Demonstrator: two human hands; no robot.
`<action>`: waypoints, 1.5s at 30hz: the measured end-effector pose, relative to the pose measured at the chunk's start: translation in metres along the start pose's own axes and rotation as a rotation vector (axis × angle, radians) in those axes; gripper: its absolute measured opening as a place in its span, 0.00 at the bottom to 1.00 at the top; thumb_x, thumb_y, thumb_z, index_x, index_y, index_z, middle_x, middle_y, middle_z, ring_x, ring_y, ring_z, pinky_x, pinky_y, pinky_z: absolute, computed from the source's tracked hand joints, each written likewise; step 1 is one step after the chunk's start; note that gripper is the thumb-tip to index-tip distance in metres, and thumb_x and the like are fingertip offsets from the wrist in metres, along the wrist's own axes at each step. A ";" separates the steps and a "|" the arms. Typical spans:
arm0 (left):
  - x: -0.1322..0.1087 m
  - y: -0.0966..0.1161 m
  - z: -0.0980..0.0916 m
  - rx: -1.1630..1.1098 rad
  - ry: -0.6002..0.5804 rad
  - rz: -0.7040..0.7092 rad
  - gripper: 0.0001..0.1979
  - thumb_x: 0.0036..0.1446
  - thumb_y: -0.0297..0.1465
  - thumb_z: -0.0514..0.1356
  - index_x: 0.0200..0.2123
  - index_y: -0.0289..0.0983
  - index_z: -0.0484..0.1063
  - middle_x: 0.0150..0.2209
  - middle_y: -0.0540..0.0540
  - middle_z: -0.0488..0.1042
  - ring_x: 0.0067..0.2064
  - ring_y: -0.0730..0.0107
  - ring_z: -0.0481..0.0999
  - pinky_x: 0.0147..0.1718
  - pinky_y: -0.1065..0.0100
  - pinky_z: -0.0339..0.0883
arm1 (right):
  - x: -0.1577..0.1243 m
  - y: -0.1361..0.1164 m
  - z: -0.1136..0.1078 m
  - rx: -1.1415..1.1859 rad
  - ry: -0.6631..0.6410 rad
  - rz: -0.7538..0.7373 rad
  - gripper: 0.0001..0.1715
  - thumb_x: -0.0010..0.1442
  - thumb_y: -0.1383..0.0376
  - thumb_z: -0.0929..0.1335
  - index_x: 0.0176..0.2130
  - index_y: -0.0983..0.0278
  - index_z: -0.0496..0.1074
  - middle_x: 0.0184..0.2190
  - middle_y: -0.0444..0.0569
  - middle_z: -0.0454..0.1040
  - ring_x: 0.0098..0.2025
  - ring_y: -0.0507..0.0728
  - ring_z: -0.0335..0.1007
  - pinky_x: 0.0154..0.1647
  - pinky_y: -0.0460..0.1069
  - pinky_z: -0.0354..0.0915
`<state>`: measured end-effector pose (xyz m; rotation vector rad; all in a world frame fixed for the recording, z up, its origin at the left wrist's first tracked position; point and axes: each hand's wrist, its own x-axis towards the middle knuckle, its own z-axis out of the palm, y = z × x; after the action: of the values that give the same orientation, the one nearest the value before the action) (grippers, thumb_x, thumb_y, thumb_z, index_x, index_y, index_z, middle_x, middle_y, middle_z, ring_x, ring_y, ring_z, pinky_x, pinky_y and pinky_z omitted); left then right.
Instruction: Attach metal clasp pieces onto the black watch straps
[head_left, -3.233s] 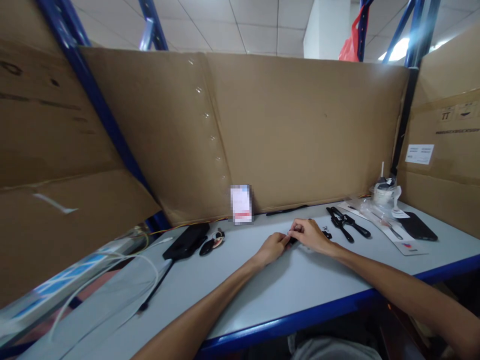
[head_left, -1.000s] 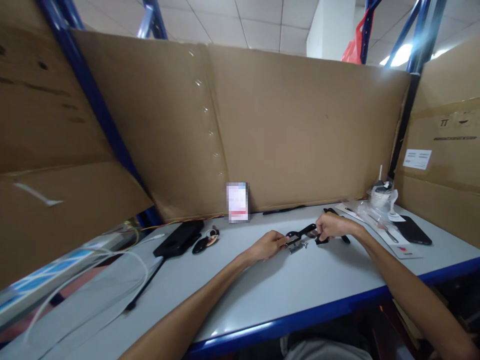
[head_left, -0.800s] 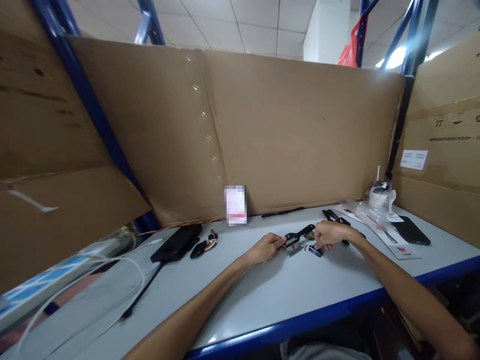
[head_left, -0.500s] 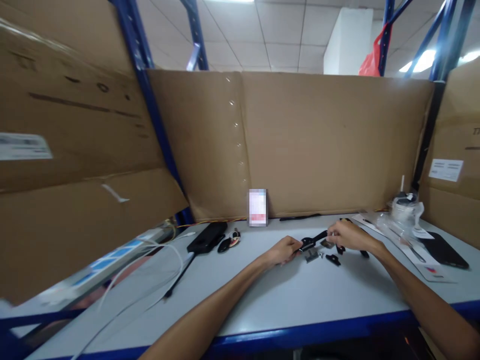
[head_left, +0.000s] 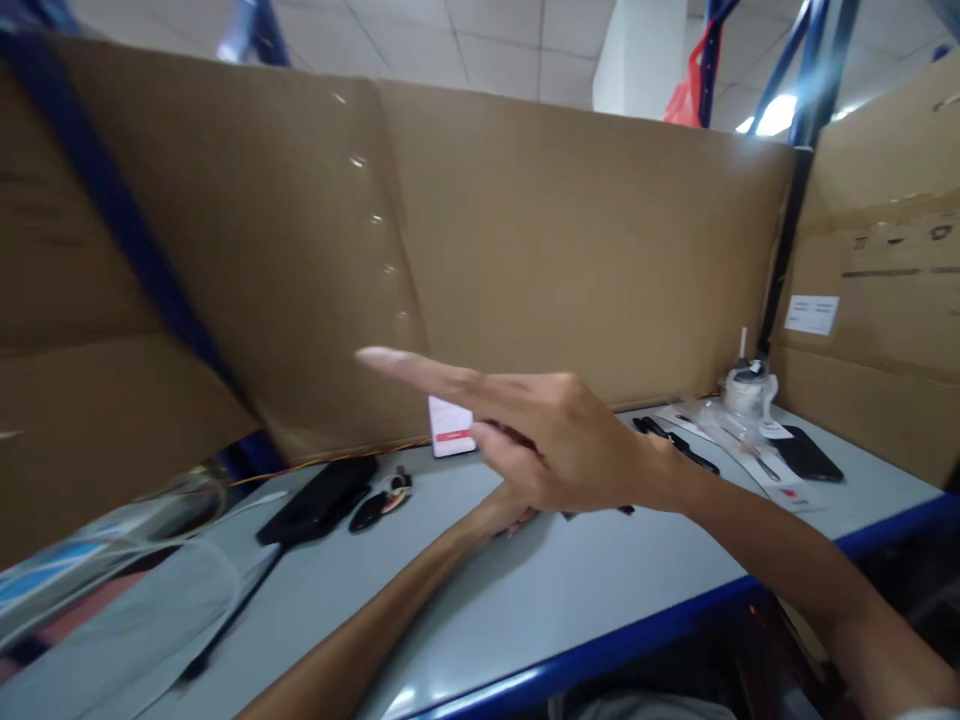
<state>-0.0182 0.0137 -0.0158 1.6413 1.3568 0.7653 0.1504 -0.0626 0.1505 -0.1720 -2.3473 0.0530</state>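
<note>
My right hand is raised in front of the camera, its index finger stretched out to the left and the other fingers curled. Nothing shows in it. Behind and below it, my left hand rests low over the table, fingers curled. The right hand covers part of it, so whatever it holds is hidden. Bits of small dark parts peek out under my right wrist. Beyond the right hand, a phone with a lit screen leans against the cardboard, partly covered by the thumb side.
Left on the table lie a black box-like device with a cable and some keys. Black tools, plastic packaging, a cup and a dark phone are at right. Cardboard walls the back.
My right hand has left the small parts and come up and left, index finger extended. The view has turned right and tilted. My left hand is now partly covered.
</note>
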 end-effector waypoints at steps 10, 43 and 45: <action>0.012 -0.007 -0.007 -0.076 0.088 -0.057 0.25 0.47 0.55 0.58 0.26 0.37 0.64 0.16 0.58 0.57 0.16 0.79 0.54 0.12 0.75 0.45 | -0.036 0.117 -0.023 -0.274 0.006 0.359 0.18 0.61 0.74 0.63 0.42 0.63 0.80 0.40 0.47 0.81 0.41 0.52 0.74 0.43 0.46 0.62; -0.011 0.011 -0.016 1.091 0.224 -0.029 0.16 0.63 0.33 0.53 0.44 0.36 0.79 0.41 0.34 0.79 0.44 0.51 0.78 0.39 0.62 0.64 | -0.174 0.229 -0.041 -0.455 -0.244 0.948 0.19 0.59 0.73 0.64 0.44 0.66 0.81 0.36 0.53 0.82 0.39 0.55 0.76 0.38 0.44 0.62; -0.014 0.015 -0.018 1.140 0.205 -0.014 0.15 0.62 0.32 0.54 0.43 0.36 0.79 0.42 0.34 0.78 0.44 0.52 0.78 0.40 0.61 0.65 | -0.176 0.231 -0.042 -0.449 -0.249 0.940 0.18 0.60 0.72 0.64 0.43 0.67 0.82 0.34 0.53 0.81 0.37 0.55 0.76 0.37 0.44 0.61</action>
<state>-0.0297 0.0035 0.0069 2.4160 2.1547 0.0801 0.3279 0.1408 0.0359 -1.5395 -2.2723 0.0011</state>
